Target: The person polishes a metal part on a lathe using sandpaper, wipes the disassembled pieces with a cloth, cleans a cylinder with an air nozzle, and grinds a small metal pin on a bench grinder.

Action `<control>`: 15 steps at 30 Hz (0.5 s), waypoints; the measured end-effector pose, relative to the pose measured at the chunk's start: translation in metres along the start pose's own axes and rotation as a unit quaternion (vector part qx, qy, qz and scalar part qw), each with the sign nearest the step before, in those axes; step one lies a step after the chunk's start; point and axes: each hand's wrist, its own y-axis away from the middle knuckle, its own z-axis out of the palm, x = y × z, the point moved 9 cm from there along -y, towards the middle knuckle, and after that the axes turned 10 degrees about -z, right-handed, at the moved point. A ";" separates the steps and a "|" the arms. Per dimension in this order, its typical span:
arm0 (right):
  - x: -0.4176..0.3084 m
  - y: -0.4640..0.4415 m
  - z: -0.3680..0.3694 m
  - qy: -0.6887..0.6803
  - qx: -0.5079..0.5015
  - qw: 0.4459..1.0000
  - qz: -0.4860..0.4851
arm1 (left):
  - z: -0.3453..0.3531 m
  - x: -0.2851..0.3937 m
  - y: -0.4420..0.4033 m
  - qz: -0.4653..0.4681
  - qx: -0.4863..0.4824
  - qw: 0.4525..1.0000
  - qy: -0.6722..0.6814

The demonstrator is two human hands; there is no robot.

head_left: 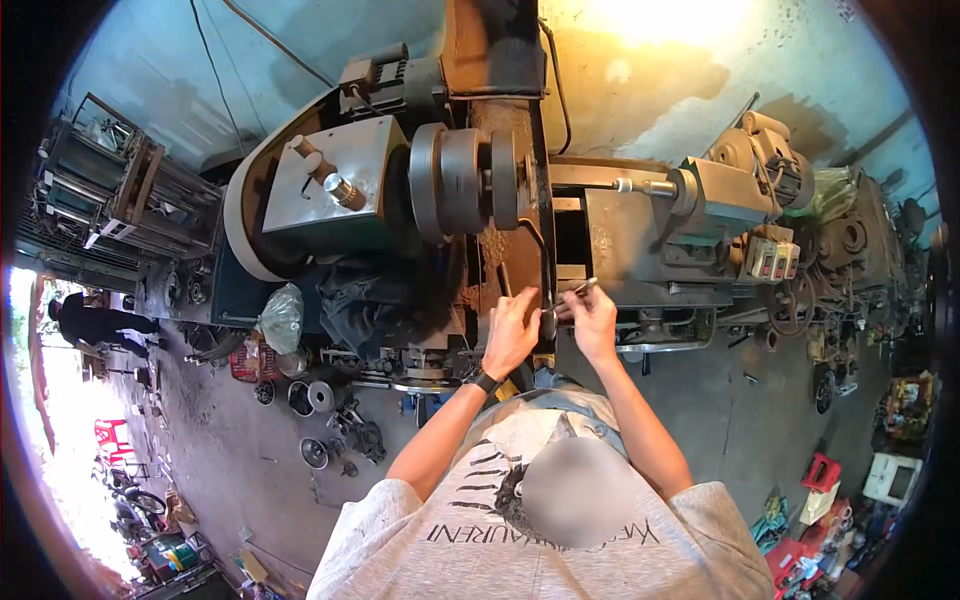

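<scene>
Both hands are close together over the middle of a lathe-like machine, just in front of my body. My right hand (592, 312) has its fingers closed round a small slim metal tool (586, 288). Beside it, my left hand (512, 330) is bent with its fingertips near the same spot; whether it holds anything is too small to tell. A dark curved rod (545, 250) runs down between the hands from the machine's round chuck (458, 180).
A grey metal headstock (330, 185) stands at the left, a tailstock (725, 190) with a switch box (770, 260) at the right. A plastic bag (282, 318) hangs left of me. Metal parts (320, 396) lie on the floor. Another person (100, 322) stands at the far left.
</scene>
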 end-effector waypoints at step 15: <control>-0.006 -0.025 -0.001 0.041 -0.019 0.997 0.069 | -0.083 0.054 -0.011 0.085 0.120 0.988 0.056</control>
